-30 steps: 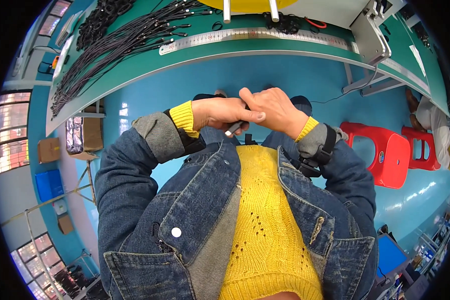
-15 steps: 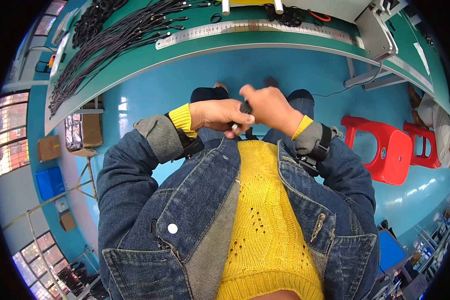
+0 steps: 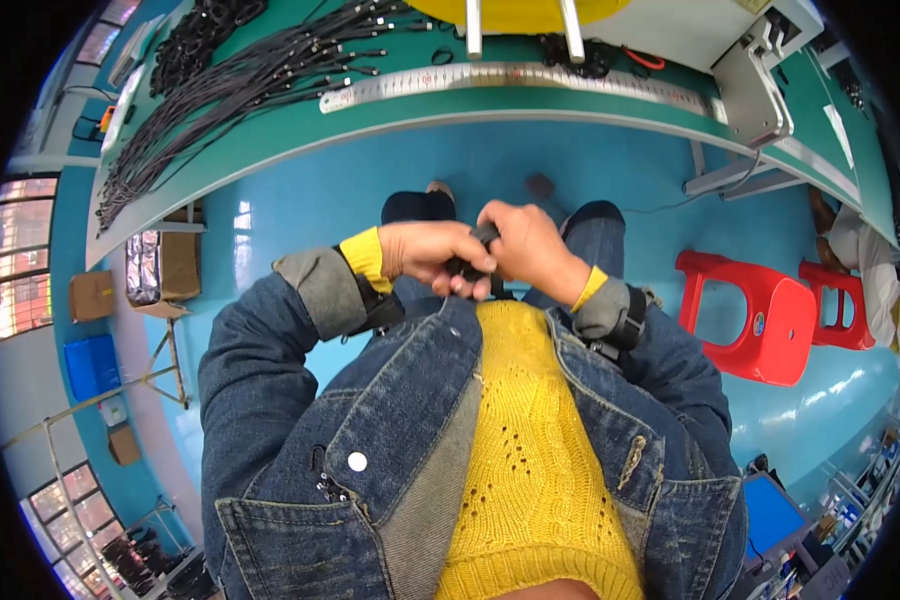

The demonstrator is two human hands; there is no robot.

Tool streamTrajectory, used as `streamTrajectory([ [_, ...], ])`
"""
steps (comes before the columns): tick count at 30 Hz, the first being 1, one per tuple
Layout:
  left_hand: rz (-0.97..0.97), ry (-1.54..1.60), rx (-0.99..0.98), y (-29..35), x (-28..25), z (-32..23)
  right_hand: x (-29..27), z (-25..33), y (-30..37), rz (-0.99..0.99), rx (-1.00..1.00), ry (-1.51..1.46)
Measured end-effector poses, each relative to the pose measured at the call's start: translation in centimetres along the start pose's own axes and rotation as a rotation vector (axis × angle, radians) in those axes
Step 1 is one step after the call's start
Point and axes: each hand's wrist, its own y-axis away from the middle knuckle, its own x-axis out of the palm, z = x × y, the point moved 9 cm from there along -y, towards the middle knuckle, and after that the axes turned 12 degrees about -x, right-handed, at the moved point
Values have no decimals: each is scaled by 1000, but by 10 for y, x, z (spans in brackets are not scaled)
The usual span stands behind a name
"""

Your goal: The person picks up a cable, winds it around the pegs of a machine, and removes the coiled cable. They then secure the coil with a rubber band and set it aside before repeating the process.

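Observation:
Both my hands meet in front of my waist, below the table edge. My left hand (image 3: pixel 428 248) is closed around a small black cable bundle (image 3: pixel 484 234), thumb on top, and part of it shows under the fingers. From the other side my right hand (image 3: pixel 532 244) grips the same bundle, its fingers bent at the upper end. Most of the bundle is hidden by my fingers, so its coils and ends cannot be made out.
On the green table (image 3: pixel 410 118) ahead lie many loose black cables (image 3: pixel 260 85), coiled black bundles (image 3: pixel 198 40), a steel ruler (image 3: pixel 450 78) and a metal bracket (image 3: pixel 760 90). Red stools (image 3: pixel 775 325) stand at right, near another person. Cardboard boxes (image 3: pixel 92 296) are at left.
My hands have drawn slightly lower and closer together around the bundle. The metallic end that showed under my left fingers is now covered. My view has shifted a little.

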Motion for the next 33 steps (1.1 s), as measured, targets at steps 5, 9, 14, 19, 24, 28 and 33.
streamTrajectory([
  [5, 88, 45, -7, -2, 4, 18, 15, 13, 2, 110, -74, 160],
  [9, -92, 47, 65, -2, -6, 18, 21, 18, -6, 204, -131, 209],
  [14, -282, 176, 243, 21, -35, 16, 0, 47, -44, 352, -256, -227],
  [19, -359, 317, 634, 66, -43, -18, -70, 0, -132, -227, -335, 343],
  [24, -394, 336, 799, 91, -44, -41, -76, -4, -170, -288, -444, 690],
  [28, -482, 319, 918, 107, -61, -63, -72, -16, -178, -252, -317, 703],
  [33, -758, 129, 1142, 137, -64, -126, -87, -41, -174, -219, -189, 658],
])
